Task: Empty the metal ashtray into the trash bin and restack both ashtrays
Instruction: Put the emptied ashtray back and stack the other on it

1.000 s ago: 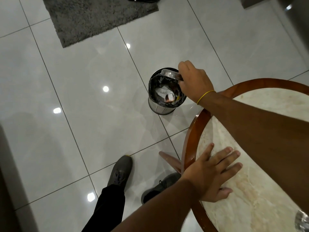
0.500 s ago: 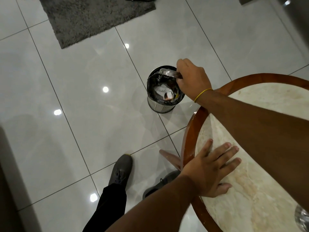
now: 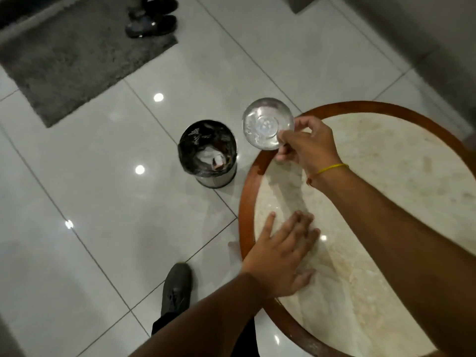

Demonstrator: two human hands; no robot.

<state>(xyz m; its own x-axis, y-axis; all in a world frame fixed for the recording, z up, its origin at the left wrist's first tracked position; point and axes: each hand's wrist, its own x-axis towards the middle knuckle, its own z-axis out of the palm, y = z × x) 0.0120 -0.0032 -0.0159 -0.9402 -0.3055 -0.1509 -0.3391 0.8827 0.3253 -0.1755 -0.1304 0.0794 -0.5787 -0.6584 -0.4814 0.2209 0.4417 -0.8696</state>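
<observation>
The right hand (image 3: pixel 306 143) is pinching the metal ashtray (image 3: pixel 268 123) by its near rim, just right of the trash bin (image 3: pixel 207 153), left hand (image 3: pixel 280 256) lying flat and empty on the table (image 3: pixel 386 176), so it wants carrying level toward the stack, which isn't in view.

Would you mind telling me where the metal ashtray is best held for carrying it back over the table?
By its rim, from the table side, as the right hand pinches it now: the metal ashtray is a shallow round dish whose thin edge suits a thumb-and-finger pinch.
</observation>
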